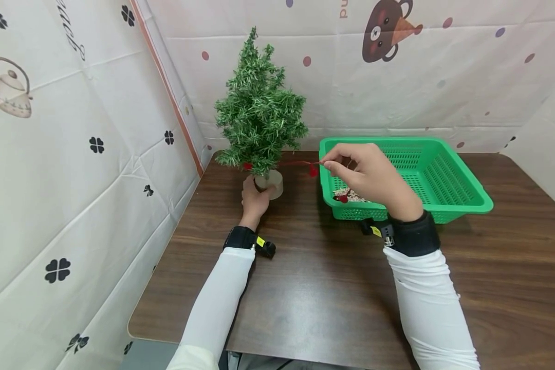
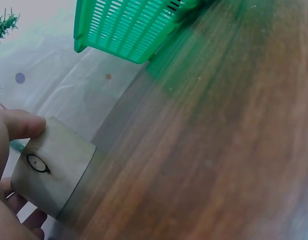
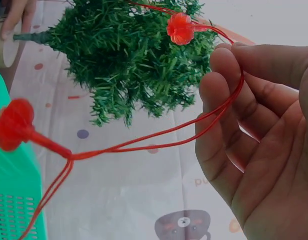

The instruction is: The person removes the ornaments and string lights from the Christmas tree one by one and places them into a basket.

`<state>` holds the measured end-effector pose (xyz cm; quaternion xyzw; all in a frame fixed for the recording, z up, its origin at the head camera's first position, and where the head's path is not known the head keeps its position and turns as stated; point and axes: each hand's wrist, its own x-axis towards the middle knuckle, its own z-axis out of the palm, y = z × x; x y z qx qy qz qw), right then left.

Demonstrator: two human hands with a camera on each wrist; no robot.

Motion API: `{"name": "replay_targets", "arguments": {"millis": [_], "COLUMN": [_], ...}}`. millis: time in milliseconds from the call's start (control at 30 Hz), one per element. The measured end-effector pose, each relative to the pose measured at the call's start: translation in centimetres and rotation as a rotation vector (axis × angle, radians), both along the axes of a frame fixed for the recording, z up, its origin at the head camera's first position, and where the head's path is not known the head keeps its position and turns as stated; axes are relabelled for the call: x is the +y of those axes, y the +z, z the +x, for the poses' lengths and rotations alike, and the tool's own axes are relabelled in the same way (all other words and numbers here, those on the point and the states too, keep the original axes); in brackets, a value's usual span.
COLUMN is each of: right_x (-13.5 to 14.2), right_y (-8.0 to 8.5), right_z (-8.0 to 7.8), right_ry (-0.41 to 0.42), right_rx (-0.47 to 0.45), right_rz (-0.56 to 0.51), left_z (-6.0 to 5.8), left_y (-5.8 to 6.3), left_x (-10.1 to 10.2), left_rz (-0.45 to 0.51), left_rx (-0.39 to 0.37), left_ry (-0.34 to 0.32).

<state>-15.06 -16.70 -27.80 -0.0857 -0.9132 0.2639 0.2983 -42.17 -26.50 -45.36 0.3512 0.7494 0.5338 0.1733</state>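
A small artificial Christmas tree (image 1: 261,113) stands at the back left of the table on a pale round base (image 2: 56,165). My left hand (image 1: 254,199) grips this base from its left side, thumb on its upper edge in the left wrist view. My right hand (image 1: 374,172) pinches a thin red cord (image 3: 159,140) between thumb and fingertips, above the near left part of the green basket. One red lantern-shaped ornament (image 3: 180,28) on the cord hangs by the tree, another red ornament (image 3: 14,125) nearer the basket. The cord runs from my fingers toward the lower branches, where red shows.
A green plastic basket (image 1: 472,205) stands right of the tree, by the back wall covering. In its near left corner lies a whitish bundle (image 1: 353,197) with a dark red piece. Patterned sheeting (image 1: 120,123) rises along the table's left side.
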Motion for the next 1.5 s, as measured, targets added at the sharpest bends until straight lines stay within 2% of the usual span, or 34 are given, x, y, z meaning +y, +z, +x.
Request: {"name": "replay_targets", "arguments": {"millis": [367, 633, 933, 1300, 1500], "right_x": [-0.3, -0.5, -0.48, -0.2, -0.09], "right_y": [0.71, 0.89, 0.98, 0.73, 0.64], "right_z": [0.65, 0.69, 0.77, 0.83, 0.95], "right_ry": [-0.055, -0.119, -0.157, -0.184, -0.21], "right_rx": [0.093, 0.193, 0.238, 0.26, 0.28], "right_rz": [-0.017, -0.004, 0.009, 0.007, 0.011], "left_z": [-0.1, -0.05, -0.08, -0.31, -0.25], "left_y": [-0.03, -0.06, 0.11, 0.21, 0.23], "left_x": [0.08, 0.11, 0.06, -0.23, -0.28], "left_rz": [0.004, 0.043, 0.048, 0.005, -0.023], "left_rx": [0.006, -0.065, -0.061, -0.115, -0.096], "left_ry": [0.009, -0.019, -0.057, -0.06, -0.045]}}
